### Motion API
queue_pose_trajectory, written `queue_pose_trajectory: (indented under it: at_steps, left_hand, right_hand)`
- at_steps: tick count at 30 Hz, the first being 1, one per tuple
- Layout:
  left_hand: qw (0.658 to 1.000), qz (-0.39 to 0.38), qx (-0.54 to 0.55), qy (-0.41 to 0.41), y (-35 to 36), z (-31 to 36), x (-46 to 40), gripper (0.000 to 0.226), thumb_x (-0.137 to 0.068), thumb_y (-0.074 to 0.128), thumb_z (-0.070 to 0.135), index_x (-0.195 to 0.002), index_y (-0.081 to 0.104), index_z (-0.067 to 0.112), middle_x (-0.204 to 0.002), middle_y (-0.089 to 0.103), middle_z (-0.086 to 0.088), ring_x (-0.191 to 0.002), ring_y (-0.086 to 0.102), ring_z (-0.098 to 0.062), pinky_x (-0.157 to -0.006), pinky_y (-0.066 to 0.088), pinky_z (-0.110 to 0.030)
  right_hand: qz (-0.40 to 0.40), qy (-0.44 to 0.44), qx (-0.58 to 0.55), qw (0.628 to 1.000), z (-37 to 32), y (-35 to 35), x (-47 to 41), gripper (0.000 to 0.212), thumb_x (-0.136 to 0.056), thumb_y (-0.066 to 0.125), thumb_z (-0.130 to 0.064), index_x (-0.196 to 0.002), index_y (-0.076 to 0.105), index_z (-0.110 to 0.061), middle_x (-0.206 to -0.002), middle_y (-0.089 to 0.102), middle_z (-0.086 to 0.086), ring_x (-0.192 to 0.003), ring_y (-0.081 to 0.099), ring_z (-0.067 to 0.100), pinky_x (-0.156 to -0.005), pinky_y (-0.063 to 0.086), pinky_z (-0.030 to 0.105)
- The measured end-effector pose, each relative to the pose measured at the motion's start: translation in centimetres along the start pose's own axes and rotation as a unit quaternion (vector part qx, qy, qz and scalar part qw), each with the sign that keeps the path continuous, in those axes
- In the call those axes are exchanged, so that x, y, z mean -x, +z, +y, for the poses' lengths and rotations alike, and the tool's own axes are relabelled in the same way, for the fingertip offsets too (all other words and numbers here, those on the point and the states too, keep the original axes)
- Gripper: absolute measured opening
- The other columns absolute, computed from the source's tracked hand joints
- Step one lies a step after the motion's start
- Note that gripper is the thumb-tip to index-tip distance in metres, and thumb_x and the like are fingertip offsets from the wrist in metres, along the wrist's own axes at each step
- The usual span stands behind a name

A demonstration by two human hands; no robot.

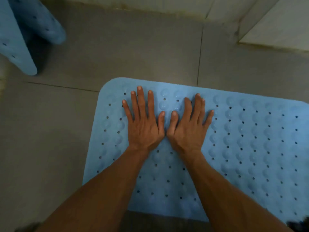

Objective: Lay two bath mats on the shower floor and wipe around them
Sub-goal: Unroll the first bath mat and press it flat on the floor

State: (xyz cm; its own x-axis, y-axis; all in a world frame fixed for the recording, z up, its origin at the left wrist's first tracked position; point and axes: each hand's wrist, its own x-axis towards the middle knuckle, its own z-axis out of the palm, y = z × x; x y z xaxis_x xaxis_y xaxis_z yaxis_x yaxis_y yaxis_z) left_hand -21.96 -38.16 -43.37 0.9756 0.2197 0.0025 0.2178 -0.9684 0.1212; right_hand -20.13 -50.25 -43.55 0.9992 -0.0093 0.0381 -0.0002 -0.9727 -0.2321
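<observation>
**Both palms press the first mat flat while the second waits aside**

A blue bath mat [242, 148] lies spread on the grey tiled shower floor [117, 56], its rounded far-left corner just short of a grout line. The left hand [143, 124] and right hand [187, 128] rest on it side by side near its far edge, palms down, fingers straight and splayed, thumbs almost touching. Neither hand grips anything; both are fully open and flat against the mat's surface. That posture fits pressing rather than carrying: the mat shows rows of round domes and small drain holes, and those domes look like the backs of suction cups, so spread weight from above is probably meant to seat them on the tile and squeeze out any bulge. Working from the far edge near one corner suggests a section-by-section press.

A second blue mat [20, 39], of the same holed pattern, stands bent or draped at the upper left, well apart from the first and not lying flat; what holds it up cannot be made out. It seems parked there to keep the floor free until the first mat is settled. A pale wall base [275, 30] rises at the upper right. No cloth for wiping is visible.
</observation>
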Motion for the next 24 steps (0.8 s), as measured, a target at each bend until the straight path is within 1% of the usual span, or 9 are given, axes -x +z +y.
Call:
queue_pose_trajectory:
  at_steps: [2, 6, 11, 14, 18, 22, 24]
  left_hand:
    - [1.0, -0.02, 0.007, -0.004, -0.5, 0.0, 0.1, 0.071, -0.1, 0.023, 0.049, -0.154, 0.008, 0.005, -0.16, 0.0, -0.022, -0.149, -0.004, -0.036, -0.118, 0.003, -0.059]
    - [1.0, -0.027, 0.011, -0.01, 0.0, -0.1, 0.1, 0.072, -0.099, 0.023, 0.049, -0.154, 0.005, 0.005, -0.161, -0.002, -0.021, -0.149, -0.005, -0.035, -0.118, 0.001, -0.058]
    - [0.999, -0.047, 0.014, -0.016, 0.9, -0.4, 0.2, 0.073, -0.098, 0.014, 0.052, -0.154, 0.006, 0.005, -0.161, -0.002, -0.018, -0.149, -0.003, -0.032, -0.118, 0.004, -0.058]
    - [0.999, -0.036, 0.01, -0.015, 1.3, -0.5, 0.3, 0.072, -0.098, 0.012, 0.052, -0.153, 0.007, 0.005, -0.161, -0.001, -0.018, -0.149, -0.001, -0.031, -0.118, 0.002, -0.058]
    - [0.999, -0.027, 0.015, -0.008, 1.7, -0.7, 0.4, 0.072, -0.098, 0.007, 0.053, -0.154, 0.002, 0.008, -0.162, -0.005, -0.016, -0.149, -0.005, -0.03, -0.119, -0.004, -0.055]
    - [1.0, -0.022, -0.002, -0.008, 1.7, -0.6, 0.5, 0.073, -0.098, 0.006, 0.055, -0.154, 0.002, 0.01, -0.162, -0.004, -0.015, -0.149, -0.005, -0.029, -0.119, -0.004, -0.054]
    - [0.999, -0.029, -0.009, -0.009, 1.8, -0.5, 0.3, 0.073, -0.097, 0.005, 0.056, -0.154, 0.001, 0.01, -0.162, -0.005, -0.015, -0.149, -0.006, -0.029, -0.119, -0.007, -0.054]
  right_hand:
    - [-0.016, 0.004, 0.003, 1.0, 0.0, -0.3, 0.2, 0.062, -0.097, 0.037, -0.046, -0.149, 0.037, -0.012, -0.163, 0.021, 0.012, -0.153, 0.012, 0.026, -0.121, 0.008, 0.057]
    - [-0.041, 0.012, -0.001, 0.999, -0.2, -0.1, 0.0, 0.063, -0.097, 0.032, -0.049, -0.15, 0.034, -0.015, -0.164, 0.017, 0.01, -0.153, 0.007, 0.025, -0.121, 0.005, 0.057]
    - [-0.025, 0.011, -0.012, 1.0, -0.1, -0.1, 0.2, 0.062, -0.098, 0.028, -0.048, -0.15, 0.036, -0.016, -0.164, 0.019, 0.009, -0.153, 0.008, 0.023, -0.121, 0.004, 0.056]
    - [-0.019, 0.008, -0.018, 1.0, 0.0, 0.0, 0.3, 0.062, -0.098, 0.025, -0.048, -0.15, 0.036, -0.016, -0.164, 0.019, 0.009, -0.153, 0.008, 0.023, -0.121, 0.004, 0.056]
    - [-0.027, 0.003, -0.024, 0.999, 0.1, 0.1, 0.3, 0.062, -0.099, 0.021, -0.047, -0.153, 0.03, -0.018, -0.165, 0.014, 0.008, -0.154, 0.003, 0.022, -0.121, 0.002, 0.056]
    - [-0.018, 0.002, -0.052, 0.998, 0.6, 0.1, 0.5, 0.06, -0.1, 0.022, -0.044, -0.153, 0.03, -0.019, -0.165, 0.015, 0.007, -0.154, 0.004, 0.022, -0.121, -0.001, 0.055]
    - [-0.04, -0.004, -0.074, 0.996, 0.8, -0.1, 0.2, 0.059, -0.1, 0.024, -0.042, -0.154, 0.03, -0.019, -0.165, 0.013, 0.006, -0.154, 0.002, 0.021, -0.121, -0.005, 0.054]
